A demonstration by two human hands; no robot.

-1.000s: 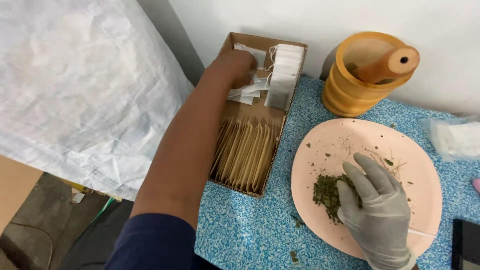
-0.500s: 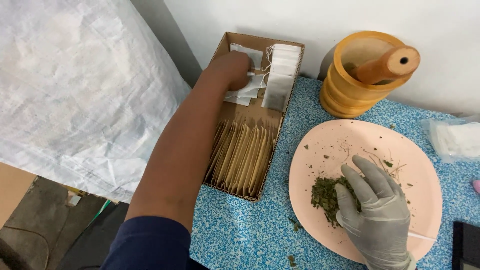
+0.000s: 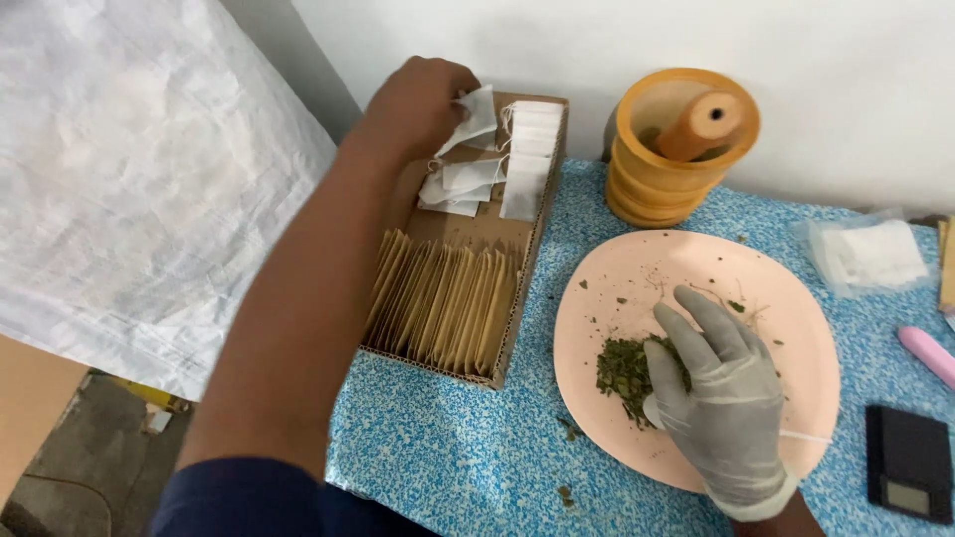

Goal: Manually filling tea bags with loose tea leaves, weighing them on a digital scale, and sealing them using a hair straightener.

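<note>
Left hand (image 3: 418, 99) reaches far forward, fingers pinched; gloved right hand (image 3: 721, 398) rests low, fingers spread.

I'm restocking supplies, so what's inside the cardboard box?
The cardboard box holds a row of tan paper envelopes standing on edge and loose white filter bags at the far end. The left hand lifts one, covering that corner.

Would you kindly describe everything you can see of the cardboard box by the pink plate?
The cardboard box is a long, open-topped brown tray of corrugated card, lying flat on the blue speckled table beside the pink plate. Its near half holds a row of tan paper envelopes standing on edge; its far half holds loose white sachets. The bare left hand lifts one sachet from it.
</note>
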